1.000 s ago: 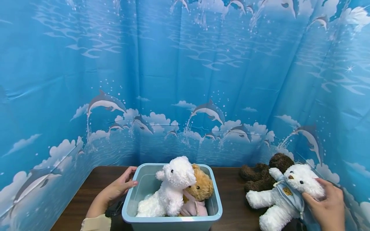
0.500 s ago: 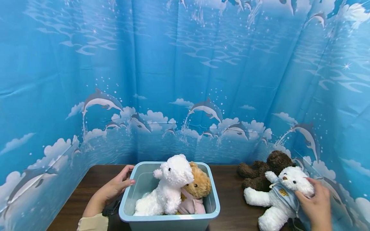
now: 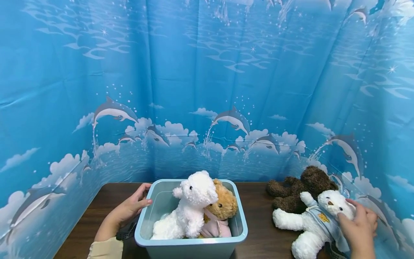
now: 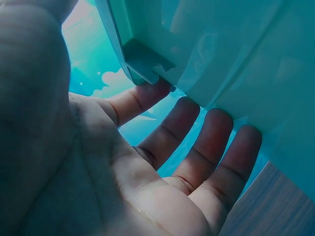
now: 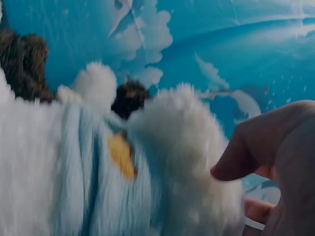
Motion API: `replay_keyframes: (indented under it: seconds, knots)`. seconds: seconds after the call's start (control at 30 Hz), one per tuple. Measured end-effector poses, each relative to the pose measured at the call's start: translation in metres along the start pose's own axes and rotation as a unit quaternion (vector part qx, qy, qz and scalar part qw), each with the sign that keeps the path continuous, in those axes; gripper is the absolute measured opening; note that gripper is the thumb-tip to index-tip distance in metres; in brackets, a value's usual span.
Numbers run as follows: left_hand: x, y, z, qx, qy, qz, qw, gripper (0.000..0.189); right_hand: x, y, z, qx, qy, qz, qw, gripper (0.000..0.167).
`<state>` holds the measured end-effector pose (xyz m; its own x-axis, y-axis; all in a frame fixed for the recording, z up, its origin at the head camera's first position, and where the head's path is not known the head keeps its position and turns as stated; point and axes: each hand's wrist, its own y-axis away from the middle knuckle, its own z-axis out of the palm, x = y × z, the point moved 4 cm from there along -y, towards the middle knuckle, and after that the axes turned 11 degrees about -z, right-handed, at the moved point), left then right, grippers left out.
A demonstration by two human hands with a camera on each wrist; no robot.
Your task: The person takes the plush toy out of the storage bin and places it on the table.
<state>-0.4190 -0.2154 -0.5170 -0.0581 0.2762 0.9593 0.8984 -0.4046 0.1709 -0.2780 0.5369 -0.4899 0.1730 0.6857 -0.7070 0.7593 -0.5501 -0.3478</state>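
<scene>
In the head view my left hand (image 3: 129,210) is at the left side of the pale blue plastic bin (image 3: 194,242). Its fairly straight fingertips touch the outer wall just under the rim in the left wrist view. Inside the bin sit a white plush animal (image 3: 191,212) and a tan teddy bear (image 3: 223,205) in pink clothes. At the right, my right hand (image 3: 360,223) holds a white teddy bear (image 3: 310,225) by its head, thumb in front and fingers behind. This bear wears a light blue top with a yellow patch and leans back near the brown teddy bear.
A dark brown teddy bear (image 3: 315,180) lies behind the white one on the dark wooden table (image 3: 257,216). A blue dolphin-print curtain (image 3: 194,90) hangs close behind the table and along both sides.
The white bear's head and my right hand have shifted slightly left. My left hand stays at the bin's side, and the toys in the bin have not moved.
</scene>
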Motion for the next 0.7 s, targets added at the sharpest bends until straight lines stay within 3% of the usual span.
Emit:
replay_keyframes:
  seconds: [0.37, 0.6, 0.67, 0.7]
  knots:
    - [0.0029, 0.0002, 0.0004, 0.002, 0.0, -0.009, 1.0, 0.069, -0.0015, 0.0003, -0.0013, -0.015, 0.008, 0.051, 0.9986, 0.063]
    - [0.0055, -0.0002, -0.0047, 0.004, -0.011, -0.004, 0.9999, 0.072, -0.0053, -0.004, -0.0003, -0.023, 0.005, 0.049, 0.9986, 0.063]
    - [0.0059, 0.0004, -0.0055, 0.004, -0.01, -0.005, 0.9999, 0.07, -0.009, -0.0027, -0.0021, -0.002, 0.007, 0.036, 0.9993, 0.059]
    - [0.0057, 0.0006, -0.0059, 0.003, -0.009, -0.004, 0.9999, 0.07, -0.0111, -0.0013, -0.0045, 0.039, 0.0, 0.03, 0.9988, 0.056]
